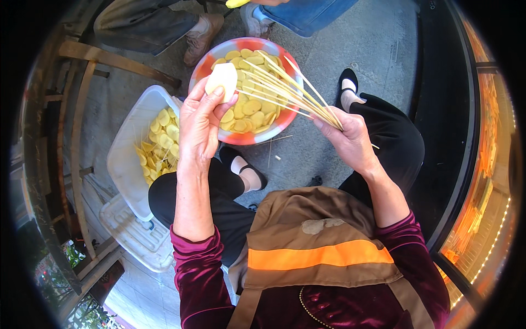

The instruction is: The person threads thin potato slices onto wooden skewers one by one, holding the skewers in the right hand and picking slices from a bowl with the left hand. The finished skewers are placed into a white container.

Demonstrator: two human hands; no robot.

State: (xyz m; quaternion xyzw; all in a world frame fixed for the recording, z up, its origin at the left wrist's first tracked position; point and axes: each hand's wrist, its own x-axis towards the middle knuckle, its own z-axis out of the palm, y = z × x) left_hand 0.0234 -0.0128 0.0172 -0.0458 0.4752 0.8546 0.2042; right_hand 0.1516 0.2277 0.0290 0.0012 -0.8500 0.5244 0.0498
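Observation:
My left hand [203, 115] grips a pale potato slice [222, 80] between thumb and fingers; it may be more than one slice. A fanned bundle of thin wooden skewers [287, 90] is in my right hand [349, 133], its tips pointing left and away from me. One skewer's tip comes close to the slice; whether it touches I cannot tell. Below both hands, a red-and-white plastic basin [242, 139] holds many potato slices [251, 107]. To the left stands a translucent plastic bin [127, 156] with skewered potato slices [162, 137] in it, partly hidden by my left forearm and knee.
A wooden frame [119, 61] stands at the left. Near the bin lies a white plastic lid [135, 234]. Loose skewers [273, 140] lie on the metal floor [304, 164]. Another person's jeans [304, 16] and shoes are beyond the basin. A lit glass-fronted case [476, 197] borders the right.

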